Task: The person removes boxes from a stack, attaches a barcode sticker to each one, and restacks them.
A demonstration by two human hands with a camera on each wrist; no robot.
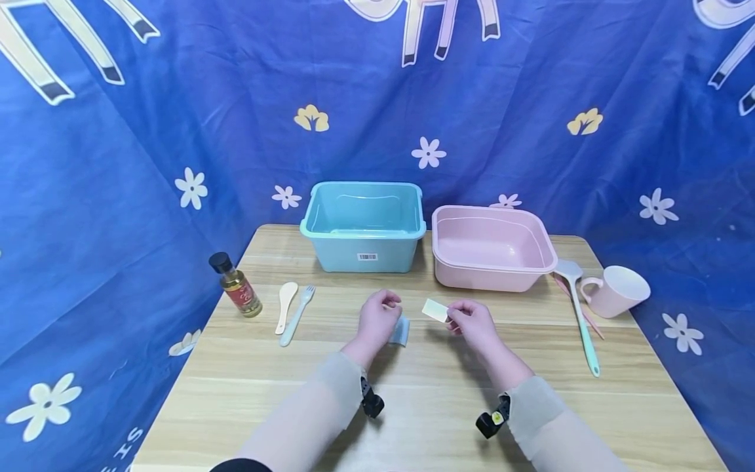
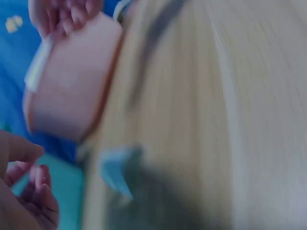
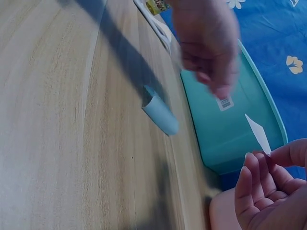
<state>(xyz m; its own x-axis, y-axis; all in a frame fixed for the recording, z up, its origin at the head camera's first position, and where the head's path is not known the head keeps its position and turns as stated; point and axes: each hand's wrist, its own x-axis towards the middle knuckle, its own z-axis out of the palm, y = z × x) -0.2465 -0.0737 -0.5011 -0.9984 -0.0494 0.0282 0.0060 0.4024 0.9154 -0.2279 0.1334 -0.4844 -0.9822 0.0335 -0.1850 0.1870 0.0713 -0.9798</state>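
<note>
Between thumb and fingertips, my right hand pinches a small pale card-like slip, held up in front of the pink basin. The right wrist view shows this white slip nearly edge-on. My left hand hovers over the table with fingers loosely bent and nothing in them; it is blurred in the right wrist view. Just beside and below it lies a light blue piece of paper. That blue paper looks curled, with one end lifted off the wood.
A blue bin and a pink basin stand along the back. At left are a dark-capped bottle, a white spoon and a pale blue fork. A spatula and a tilted mug lie at right.
</note>
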